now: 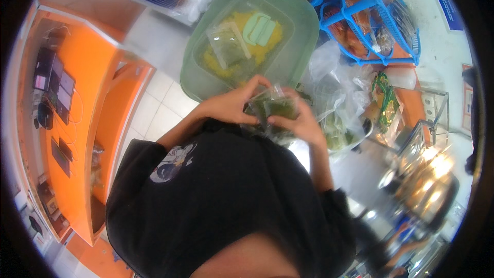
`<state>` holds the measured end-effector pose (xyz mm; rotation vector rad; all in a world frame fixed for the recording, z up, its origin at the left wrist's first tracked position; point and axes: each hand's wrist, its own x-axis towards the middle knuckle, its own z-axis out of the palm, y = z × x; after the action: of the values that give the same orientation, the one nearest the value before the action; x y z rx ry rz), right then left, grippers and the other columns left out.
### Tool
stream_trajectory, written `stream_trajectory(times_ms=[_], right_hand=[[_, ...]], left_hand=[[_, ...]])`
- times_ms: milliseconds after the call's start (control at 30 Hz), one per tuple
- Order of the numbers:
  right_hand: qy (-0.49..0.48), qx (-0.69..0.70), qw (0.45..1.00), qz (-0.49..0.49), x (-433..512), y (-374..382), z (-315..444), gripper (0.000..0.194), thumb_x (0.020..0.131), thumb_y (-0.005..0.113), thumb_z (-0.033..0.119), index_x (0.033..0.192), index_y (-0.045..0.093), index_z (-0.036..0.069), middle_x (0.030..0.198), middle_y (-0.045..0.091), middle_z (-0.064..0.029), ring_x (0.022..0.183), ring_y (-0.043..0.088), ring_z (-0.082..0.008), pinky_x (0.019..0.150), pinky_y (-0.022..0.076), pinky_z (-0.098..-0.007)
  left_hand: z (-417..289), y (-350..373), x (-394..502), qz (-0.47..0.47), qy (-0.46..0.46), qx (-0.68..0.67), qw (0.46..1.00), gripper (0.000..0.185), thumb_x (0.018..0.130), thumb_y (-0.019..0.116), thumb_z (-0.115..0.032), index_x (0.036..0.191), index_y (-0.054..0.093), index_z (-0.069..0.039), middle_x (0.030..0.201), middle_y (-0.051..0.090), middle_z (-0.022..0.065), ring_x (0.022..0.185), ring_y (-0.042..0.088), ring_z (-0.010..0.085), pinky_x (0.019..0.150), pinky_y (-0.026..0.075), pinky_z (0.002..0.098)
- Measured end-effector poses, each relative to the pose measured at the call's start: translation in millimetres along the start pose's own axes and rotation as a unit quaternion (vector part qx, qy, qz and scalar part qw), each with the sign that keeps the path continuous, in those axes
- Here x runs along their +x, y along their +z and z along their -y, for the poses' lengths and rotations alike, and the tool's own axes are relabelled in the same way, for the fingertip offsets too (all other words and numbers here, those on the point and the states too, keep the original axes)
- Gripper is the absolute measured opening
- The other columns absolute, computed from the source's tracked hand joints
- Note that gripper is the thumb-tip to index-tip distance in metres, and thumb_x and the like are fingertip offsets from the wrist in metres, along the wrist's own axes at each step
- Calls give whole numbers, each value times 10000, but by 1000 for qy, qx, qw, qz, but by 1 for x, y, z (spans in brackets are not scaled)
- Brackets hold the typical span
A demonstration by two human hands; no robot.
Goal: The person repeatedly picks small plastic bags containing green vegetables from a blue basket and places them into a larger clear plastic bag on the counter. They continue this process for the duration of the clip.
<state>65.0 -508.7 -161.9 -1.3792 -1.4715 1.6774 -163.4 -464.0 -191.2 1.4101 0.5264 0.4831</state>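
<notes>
My left hand [235, 104] and my right hand [303, 119] hold a clear plastic packet [283, 107] of something green in front of my chest. Both thumbs press on its near side, and the fingers wrap around its far side. The packet looks folded or doubled, and I cannot tell whether it is one or two. Just beyond my hands is a large green plastic box [193, 73] with a translucent lid. Yellow food shows through the lid, around a pale green handle [259, 29]. A flat clear packet [230, 44] lies on top.
Clear plastic bags [334, 81] lie to the right, above a white bowl [361, 141] with green contents. Blue plastic baskets [364, 27] hold packets at the upper right. Metal pans [426, 189] stand at the right; a co-worker's arm [405, 249] shows below. An orange counter [81, 104] is at left.
</notes>
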Motion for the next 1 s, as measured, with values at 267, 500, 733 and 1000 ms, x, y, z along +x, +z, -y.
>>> stream_trajectory(times_ms=[267, 500, 733, 1000], right_hand=[[28, 174, 984, -18, -14, 37, -10, 628, 772, 770, 135, 1296, 443, 24, 1167, 572, -76, 1060, 547, -169, 906, 440, -307], [44, 382, 889, -248, 8, 23, 1, 250, 842, 696, 118, 1044, 603, 2, 946, 656, -66, 837, 627, -156, 760, 499, -311], [-40, 452, 837, -306, 53, 30, 15, 335, 859, 685, 129, 1128, 543, -11, 1063, 629, -95, 929, 618, -184, 800, 501, -315], [-98, 367, 882, -279, 63, 38, 19, 510, 809, 731, 68, 1236, 461, 0, 1121, 589, -95, 999, 576, -175, 863, 466, -304]], left_hand=[[12, 40, -14, -303, 49, -89, 948, 609, 745, 714, -198, 1224, 363, -62, 1047, 453, 54, 967, 449, 143, 832, 390, 324], [7, -41, 5, -580, 56, 337, 739, 516, 814, 702, -215, 1208, 431, -22, 1042, 517, 119, 975, 491, 228, 834, 404, 340], [3, -53, 23, -449, 50, 185, 873, 643, 824, 689, -135, 1354, 328, -80, 1016, 547, 139, 986, 511, 198, 867, 423, 336], [-6, 3, 39, -380, 58, -84, 919, 315, 988, 427, -259, 1258, 428, -96, 1040, 495, 41, 980, 451, 126, 879, 353, 265]])
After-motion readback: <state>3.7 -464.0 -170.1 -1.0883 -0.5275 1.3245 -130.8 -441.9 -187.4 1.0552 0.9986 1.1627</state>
